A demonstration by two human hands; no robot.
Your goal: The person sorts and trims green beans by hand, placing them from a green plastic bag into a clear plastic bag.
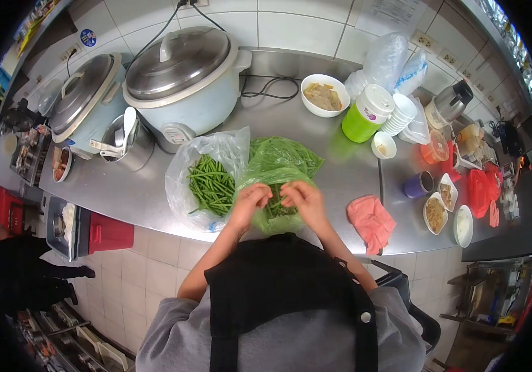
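A green plastic bag with green vegetables inside lies on the steel counter in front of me. At its near left part is my left hand, fingers drawn together; what they pinch is too small to make out. My right hand is at the bag's right side with curled fingers, and any item between them is hidden. Just left of the green bag, a clear plastic bag stands open around many cut green beans.
Two rice cookers and a metal pot stand at the left. Behind the bags is a white bowl of food. A pink cloth, green container, purple cup and small bowls are at the right. A person stands far left.
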